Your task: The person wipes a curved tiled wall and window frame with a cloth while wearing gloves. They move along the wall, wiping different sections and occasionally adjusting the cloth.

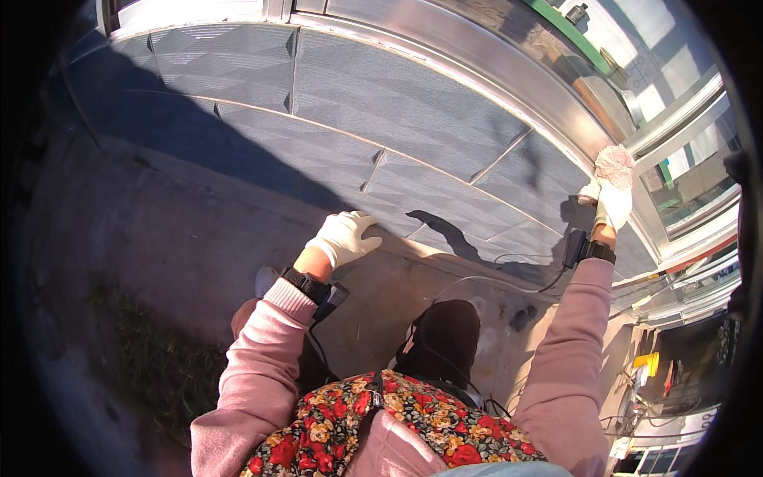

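Observation:
My right hand (614,206), in a pale glove, is closed around a crumpled light pink cloth (614,166). The cloth lies against the window's metal frame (560,113) near its corner. Part of the bundle hangs below my fingers. My left hand (347,238), gloved the same way, holds nothing, with fingers apart and thumb out. It is in front of the foot of the grey tiled wall (381,113); whether it touches the wall I cannot tell. Black straps with small devices and cables circle both wrists.
Behind the window glass are a green-edged surface (575,36) and a small dark bottle (576,13). A cable (501,283) runs from my right wrist over the concrete floor (197,238). Grass (155,352) grows at lower left. Something yellow (647,363) is at right.

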Demonstrator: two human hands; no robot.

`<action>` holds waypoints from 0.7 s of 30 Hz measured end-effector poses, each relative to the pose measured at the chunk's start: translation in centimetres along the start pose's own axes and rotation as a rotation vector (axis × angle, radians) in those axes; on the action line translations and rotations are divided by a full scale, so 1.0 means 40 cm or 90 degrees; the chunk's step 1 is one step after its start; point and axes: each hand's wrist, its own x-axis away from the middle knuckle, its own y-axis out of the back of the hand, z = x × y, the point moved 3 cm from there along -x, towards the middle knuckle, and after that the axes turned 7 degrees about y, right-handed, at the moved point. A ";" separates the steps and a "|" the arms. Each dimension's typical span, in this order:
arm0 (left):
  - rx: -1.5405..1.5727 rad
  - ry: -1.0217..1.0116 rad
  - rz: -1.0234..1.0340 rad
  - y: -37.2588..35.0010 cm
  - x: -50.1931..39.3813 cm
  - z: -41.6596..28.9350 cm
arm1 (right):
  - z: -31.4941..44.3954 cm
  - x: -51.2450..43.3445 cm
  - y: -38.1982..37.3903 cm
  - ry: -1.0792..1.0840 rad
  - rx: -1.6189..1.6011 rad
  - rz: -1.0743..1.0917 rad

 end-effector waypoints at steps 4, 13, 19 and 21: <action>-0.011 -0.011 -0.008 -0.006 0.000 0.000 | 0.152 0.039 -0.155 -0.003 0.619 -0.037; 0.056 -0.004 -0.020 0.046 0.019 0.002 | 0.411 0.142 -0.419 -0.030 -0.252 0.163; 0.512 0.024 0.080 0.089 0.026 -0.001 | 0.426 0.415 -0.567 -0.505 -0.953 0.160; 0.690 0.008 0.075 0.102 0.031 -0.001 | 0.407 0.482 -0.622 -0.540 -0.984 0.183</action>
